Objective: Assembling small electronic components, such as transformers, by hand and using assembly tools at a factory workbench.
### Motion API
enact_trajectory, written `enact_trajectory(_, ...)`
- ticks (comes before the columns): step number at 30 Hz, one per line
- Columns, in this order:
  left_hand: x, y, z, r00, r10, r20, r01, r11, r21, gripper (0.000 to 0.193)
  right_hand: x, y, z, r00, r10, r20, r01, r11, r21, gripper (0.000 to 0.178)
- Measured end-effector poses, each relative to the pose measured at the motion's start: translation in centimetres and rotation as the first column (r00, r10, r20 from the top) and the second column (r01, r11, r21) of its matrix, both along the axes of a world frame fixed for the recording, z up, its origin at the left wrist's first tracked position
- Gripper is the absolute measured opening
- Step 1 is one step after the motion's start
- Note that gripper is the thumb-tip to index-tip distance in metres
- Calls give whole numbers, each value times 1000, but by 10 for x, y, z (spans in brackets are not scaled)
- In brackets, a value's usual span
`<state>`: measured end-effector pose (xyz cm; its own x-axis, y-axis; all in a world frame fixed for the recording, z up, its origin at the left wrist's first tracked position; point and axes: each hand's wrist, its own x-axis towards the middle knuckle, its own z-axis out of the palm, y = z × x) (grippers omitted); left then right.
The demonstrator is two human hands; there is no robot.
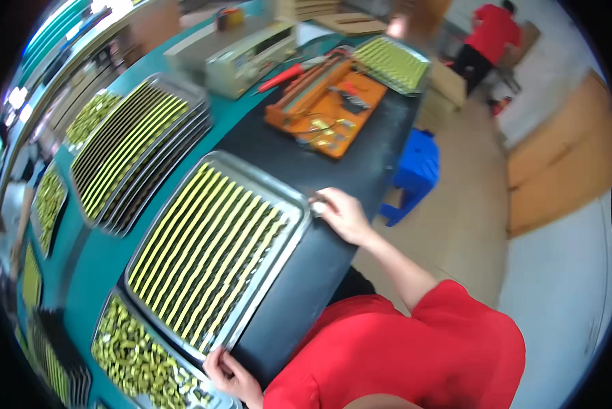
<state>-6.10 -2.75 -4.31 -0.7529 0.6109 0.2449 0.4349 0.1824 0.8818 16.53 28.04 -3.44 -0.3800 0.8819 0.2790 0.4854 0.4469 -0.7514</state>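
Loose-piece tray (144, 401), partly behind left hand (232, 376), cut off below

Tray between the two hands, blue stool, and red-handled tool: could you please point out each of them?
Tray (276, 264), head view: bare metal rim, right side.
Blue stool (417, 163), head view: upper part.
Red-handled tool (281, 78), head view: red handle.

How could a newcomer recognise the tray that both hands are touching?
On the green table, find the black surface; the silver tray lies along its left edge. The right hand touches its upper right corner, the left hand its lowest corner. Unlike the jumbled tray below, it holds straight yellow-green rows, and unlike the striped stack at upper left, it has hands on it.
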Motion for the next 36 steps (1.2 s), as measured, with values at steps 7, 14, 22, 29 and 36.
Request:
enact_trajectory(7, -4, 11, 13, 932, 29, -360, -93, 982, -163, 15, -2, 11, 0, 996, 33, -82, -47, 983, -175, 28)
enact_trajectory(14, 0, 22, 20, 897, 6, -441, -140, 952, -273, 18, 16, 18, -8, 971, 219, -92, -234, 950, -206, 22)
enact_trajectory(22, 7, 16, 20, 875, -5, -485, -183, 922, -340, 19, 5, 21, 0, 942, 235, -238, -302, 905, -301, 27)
enact_trajectory(29, 8, 21, 18, 871, 27, -490, -217, 916, -336, 15, 7, 25, 9, 933, 358, -36, -360, 929, -88, 32)
enact_trajectory(36, 8, 20, 19, 862, 35, -506, -229, 917, -327, 12, -3, 16, 26, 955, 296, 17, -293, 952, -92, 37)
